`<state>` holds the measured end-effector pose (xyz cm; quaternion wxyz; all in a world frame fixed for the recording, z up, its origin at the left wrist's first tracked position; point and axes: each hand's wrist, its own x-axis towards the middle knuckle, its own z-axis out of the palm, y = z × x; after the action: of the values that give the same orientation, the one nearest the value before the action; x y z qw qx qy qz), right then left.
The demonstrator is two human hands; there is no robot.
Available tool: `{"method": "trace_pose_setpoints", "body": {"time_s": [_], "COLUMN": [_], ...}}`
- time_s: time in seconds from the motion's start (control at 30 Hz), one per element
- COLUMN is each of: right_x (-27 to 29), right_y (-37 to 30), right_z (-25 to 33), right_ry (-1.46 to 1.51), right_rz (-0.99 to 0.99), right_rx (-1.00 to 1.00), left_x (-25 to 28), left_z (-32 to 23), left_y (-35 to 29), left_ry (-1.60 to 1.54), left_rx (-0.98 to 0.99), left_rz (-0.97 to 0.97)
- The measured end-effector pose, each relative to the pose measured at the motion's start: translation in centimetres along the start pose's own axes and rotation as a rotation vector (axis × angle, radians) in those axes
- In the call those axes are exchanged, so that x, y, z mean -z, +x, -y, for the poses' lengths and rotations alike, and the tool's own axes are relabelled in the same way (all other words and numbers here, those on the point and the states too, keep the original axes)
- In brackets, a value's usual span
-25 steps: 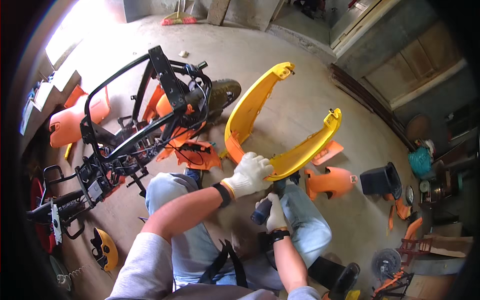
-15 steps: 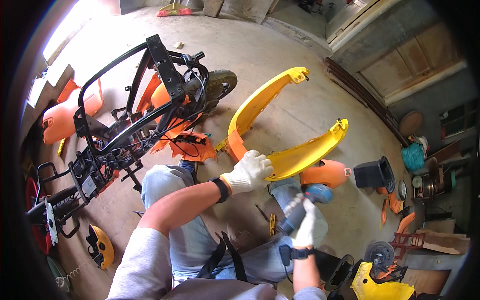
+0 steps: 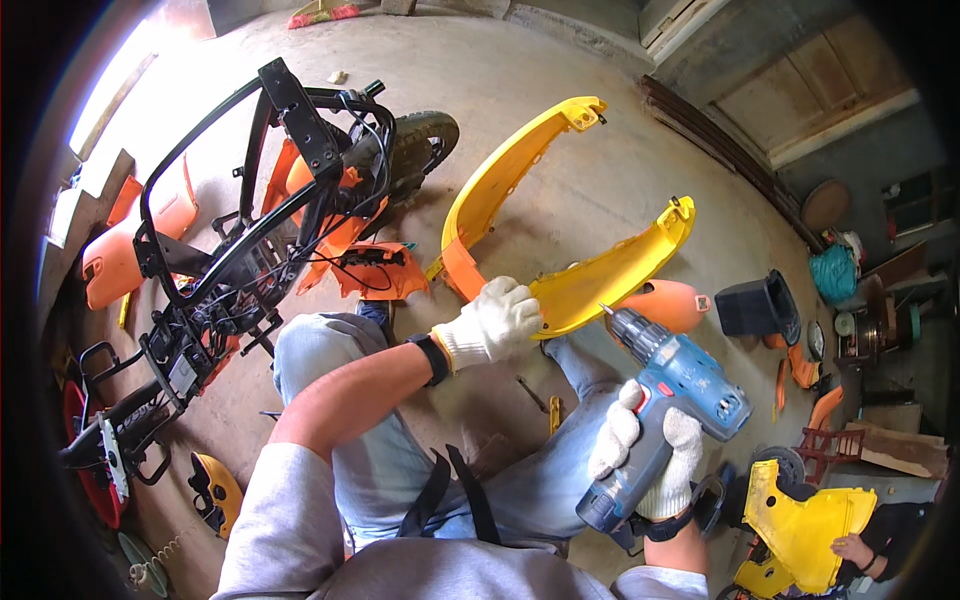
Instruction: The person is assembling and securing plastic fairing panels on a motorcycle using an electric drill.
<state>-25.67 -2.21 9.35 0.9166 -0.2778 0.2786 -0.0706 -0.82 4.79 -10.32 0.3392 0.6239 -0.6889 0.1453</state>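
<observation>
My left hand (image 3: 490, 322), in a white knit glove, is closed on the lower end of a curved body panel (image 3: 468, 210). The panel is U-shaped, mostly yellow with an orange section, and its two arms point away to the upper right. In my gloved right hand (image 3: 640, 450) is a blue and dark grey cordless drill (image 3: 685, 375), its handle wrapped by my fingers. The drill's bit points up and left toward the yellow panel, apart from it.
A stripped black motorcycle frame (image 3: 225, 275) stands left, with orange panels (image 3: 375, 270) around it. A yellow helmet (image 3: 215, 493) lies lower left. Right are an orange panel (image 3: 668, 303) and black bin (image 3: 755, 305). Lower right, a co-worker's hand (image 3: 853, 550) touches a yellow panel (image 3: 800, 525).
The drill has swung with my right hand, now pointing toward the yellow panel. A co-worker's hand has come into view at lower right. My left hand stays on the panel.
</observation>
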Motion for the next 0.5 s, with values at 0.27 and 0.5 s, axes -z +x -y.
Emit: {"method": "trace_pose_setpoints", "body": {"time_s": [0.27, 0.5], "right_x": [-0.3, 0.0], "right_y": [2.0, 2.5], "right_z": [-1.3, -0.4], "right_ry": [-0.166, -0.369], "right_rz": [-0.063, -0.074], "right_rx": [0.142, 0.000], "left_x": [-1.4, -1.8], "left_z": [1.0, 0.3], "left_y": [-0.6, -1.7], "left_ry": [0.003, 0.006], "left_rx": [-0.039, 0.030], "left_rz": [-0.114, -0.013]}}
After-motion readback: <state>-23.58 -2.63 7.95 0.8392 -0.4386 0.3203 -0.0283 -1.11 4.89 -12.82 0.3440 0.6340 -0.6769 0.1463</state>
